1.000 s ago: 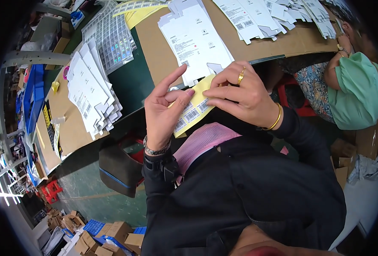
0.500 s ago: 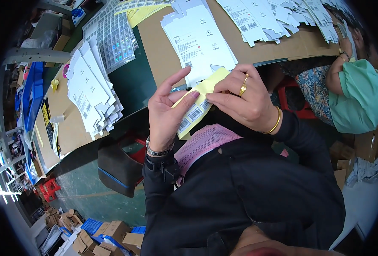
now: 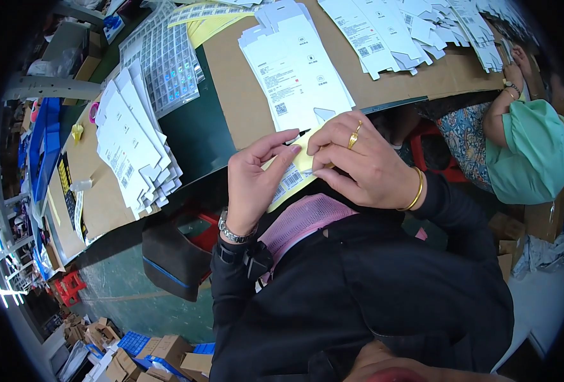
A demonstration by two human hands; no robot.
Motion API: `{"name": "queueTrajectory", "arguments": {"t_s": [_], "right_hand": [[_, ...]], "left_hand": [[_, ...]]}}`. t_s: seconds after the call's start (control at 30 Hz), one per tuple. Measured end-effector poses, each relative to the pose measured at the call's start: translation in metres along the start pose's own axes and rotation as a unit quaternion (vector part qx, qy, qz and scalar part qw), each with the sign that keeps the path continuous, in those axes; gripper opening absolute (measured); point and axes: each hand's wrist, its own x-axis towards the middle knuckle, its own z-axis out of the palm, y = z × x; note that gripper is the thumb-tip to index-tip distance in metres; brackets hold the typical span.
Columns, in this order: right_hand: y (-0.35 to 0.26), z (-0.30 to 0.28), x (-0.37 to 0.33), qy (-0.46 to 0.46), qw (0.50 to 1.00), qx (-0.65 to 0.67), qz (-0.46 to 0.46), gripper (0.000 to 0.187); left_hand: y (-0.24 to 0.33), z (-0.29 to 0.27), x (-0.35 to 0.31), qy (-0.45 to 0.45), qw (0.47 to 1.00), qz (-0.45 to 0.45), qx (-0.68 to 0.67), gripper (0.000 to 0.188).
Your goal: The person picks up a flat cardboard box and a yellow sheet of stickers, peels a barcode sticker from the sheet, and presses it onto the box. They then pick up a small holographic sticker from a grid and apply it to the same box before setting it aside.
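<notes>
Both of my hands hold a yellow-backed sheet of barcode labels [image 3: 291,180] at the table's near edge. My left hand [image 3: 251,181] is closed on its left side, thumb and forefinger together. My right hand [image 3: 372,160], with a gold ring and bangle, pinches the folded upper part with curled fingers. A small dark pointed thing shows by the left fingertip; its kind I cannot make out. Just beyond the hands lies a stack of flat white printed cartons [image 3: 295,70].
Another pile of flat cartons [image 3: 129,140] lies at the left, beside clear sheets of small shiny stickers [image 3: 170,70]. More cartons [image 3: 374,32] spread over the cardboard-covered table at the far right. A co-worker in a green top [image 3: 527,149] sits at the right. An empty dark-covered chair [image 3: 177,254] stands below left.
My right hand has curled its fingers and folded the sheet's upper part over. The left forefinger, raised before, has come down toward the thumb. The view has shifted slightly.
</notes>
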Motion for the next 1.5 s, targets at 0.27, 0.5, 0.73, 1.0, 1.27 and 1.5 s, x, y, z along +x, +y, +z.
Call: {"name": "queueTrajectory", "arguments": {"t_s": [0.27, 0.5, 0.73, 1.0, 1.27, 1.5], "right_hand": [[0.041, -0.013, 0.023, 0.050, 0.979, 0.142, 0.140, 0.010], [0.097, 0.014, 0.039, 0.028, 0.981, 0.066, 0.182, 0.012], [0.104, 0.023, 0.040, -0.002, 0.979, 0.039, 0.199, 0.012], [0.105, 0.026, 0.039, 0.001, 0.982, -0.001, 0.188, 0.013], [0.104, 0.026, 0.038, 0.002, 0.981, -0.016, 0.194, 0.012], [0.102, 0.027, 0.038, 0.000, 0.980, -0.025, 0.196, 0.009]], "left_hand": [[-0.004, -0.009, 0.009, 0.013, 0.957, 0.171, 0.233, 0.017], [-0.017, 0.005, 0.024, 0.093, 0.913, 0.246, 0.312, 0.014], [-0.022, 0.002, 0.026, 0.097, 0.898, 0.255, 0.344, 0.015], [-0.023, 0.001, 0.029, 0.094, 0.899, 0.262, 0.338, 0.017], [-0.023, 0.001, 0.028, 0.093, 0.900, 0.262, 0.336, 0.018], [-0.024, 0.002, 0.029, 0.093, 0.901, 0.262, 0.334, 0.018]]}}
